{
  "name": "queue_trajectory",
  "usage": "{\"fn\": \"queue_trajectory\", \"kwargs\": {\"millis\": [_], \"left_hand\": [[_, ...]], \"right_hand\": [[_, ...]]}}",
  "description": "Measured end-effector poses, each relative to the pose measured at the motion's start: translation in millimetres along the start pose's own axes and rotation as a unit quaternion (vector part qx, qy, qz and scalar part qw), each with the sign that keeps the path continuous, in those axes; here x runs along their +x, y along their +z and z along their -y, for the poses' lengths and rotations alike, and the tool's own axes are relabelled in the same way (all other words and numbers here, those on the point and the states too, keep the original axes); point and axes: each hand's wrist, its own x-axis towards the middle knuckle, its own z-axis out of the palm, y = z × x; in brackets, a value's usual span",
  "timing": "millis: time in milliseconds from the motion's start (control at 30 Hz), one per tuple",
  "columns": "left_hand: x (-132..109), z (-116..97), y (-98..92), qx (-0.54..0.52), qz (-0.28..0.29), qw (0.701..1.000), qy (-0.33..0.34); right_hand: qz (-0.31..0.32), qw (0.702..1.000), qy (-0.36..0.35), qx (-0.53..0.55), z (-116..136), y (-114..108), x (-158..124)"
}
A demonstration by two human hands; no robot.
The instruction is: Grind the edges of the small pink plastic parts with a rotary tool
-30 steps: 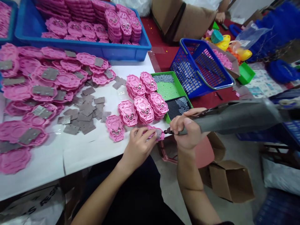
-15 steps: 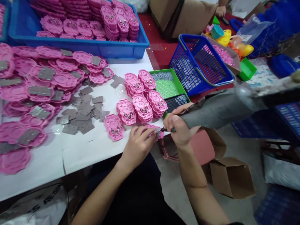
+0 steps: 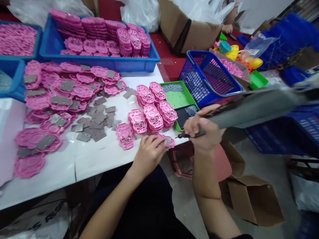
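Pink scalloped plastic part (image 3: 166, 141), grey metal plate (image 3: 168, 142) fitted

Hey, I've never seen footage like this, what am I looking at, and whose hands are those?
No machine here: a camera on a person's head looks down at their own bare hands. The left hand pins a pink plastic piece at the edge of the white table. The right hand grips a long grey power tool, its tip close to that piece. Around lie stacks of pink pieces, loose grey metal plates, a green tray of small screws and a blue basket.
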Motion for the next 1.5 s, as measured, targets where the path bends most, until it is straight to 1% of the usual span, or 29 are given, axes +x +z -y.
{"fn": "queue_trajectory", "kwargs": {"millis": [67,133,233,267,333,500,667,833,933,1067,1233,1333,1433,1500], "left_hand": [[1.4,-1.1,-1.6,0.010,-0.002,1.000,0.012],[2.7,-2.1,-2.7,0.026,-0.009,0.999,0.027],[3.4,-2.8,-2.8,0.045,-0.012,0.998,0.044],[3.2,-2.8,-2.4,0.048,-0.012,0.998,0.048],[2.3,-2.8,-1.5,0.048,-0.012,0.997,0.052],[1.6,-3.4,-0.4,0.043,-0.001,0.998,0.041],[3.5,-3.9,-2.3,0.060,0.022,0.996,0.058],[2.8,-4.0,-4.6,0.064,0.041,0.995,0.066],[3.2,-4.7,-6.2,0.041,0.045,0.995,0.075],[3.4,-4.0,-5.9,-0.015,0.048,0.996,0.079],[2.3,-2.0,-3.6,-0.056,0.029,0.997,0.045],[2.6,-2.5,-4.8,-0.073,0.020,0.997,0.024],[2.0,-2.3,-6.9,-0.075,0.025,0.997,-0.008],[0.8,-1.0,-7.5,-0.085,0.032,0.995,-0.028]], "right_hand": [[-0.061,0.997,-0.042,-0.031,9.3,-8.2,11.0],[-0.127,0.987,-0.068,-0.073,12.4,-18.8,24.0],[-0.212,0.969,-0.074,-0.101,3.5,-35.1,43.3],[-0.230,0.965,-0.075,-0.098,-1.5,-39.8,48.7],[-0.247,0.962,-0.075,-0.091,-11.8,-47.2,57.1],[-0.247,0.962,-0.063,-0.101,-26.3,-54.3,66.2],[-0.249,0.961,-0.039,-0.111,-31.0,-57.0,67.7],[-0.260,0.957,-0.045,-0.118,-32.6,-58.5,65.6],[-0.255,0.958,-0.049,-0.123,-32.2,-57.6,64.8],[-0.244,0.960,-0.050,-0.129,-34.2,-58.1,64.0],[-0.230,0.964,-0.047,-0.123,-39.5,-59.8,65.1],[-0.235,0.962,-0.058,-0.128,-38.4,-58.4,68.0],[-0.258,0.956,-0.069,-0.124,-28.0,-53.0,63.3],[-0.256,0.959,-0.080,-0.092,-16.2,-45.4,50.4]]}}
